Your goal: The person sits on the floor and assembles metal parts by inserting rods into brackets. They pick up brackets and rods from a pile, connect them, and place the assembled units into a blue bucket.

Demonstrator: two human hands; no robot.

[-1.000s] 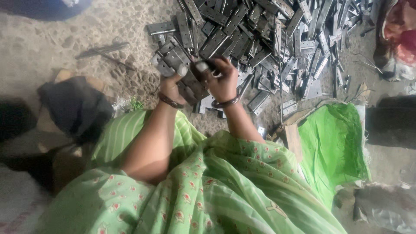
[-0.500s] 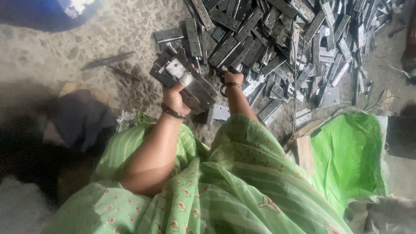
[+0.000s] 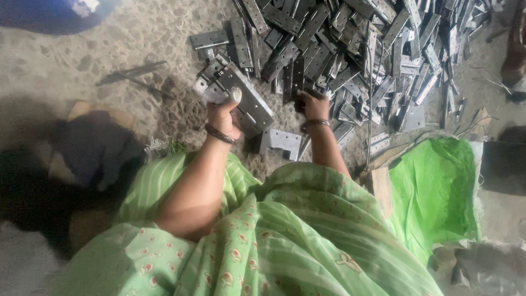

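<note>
Hinges everywhere in the head view: a grey metal hinge pile (image 3: 350,55) covers the floor. Left hand (image 3: 223,116) is clamped round a stack of hinge plates (image 3: 241,96), held just left of the pile's near edge. Right hand (image 3: 314,106) dips into that near edge, fingers curled; what it pinches is hidden. Stiff, heavy, sharp-edged stuff, I'd judge, best gripped across the flat faces. One loose plate (image 3: 280,141) lies just below the pile.

Single head view, steeply downward, close over lap, floor (image 3: 66,60).
</note>
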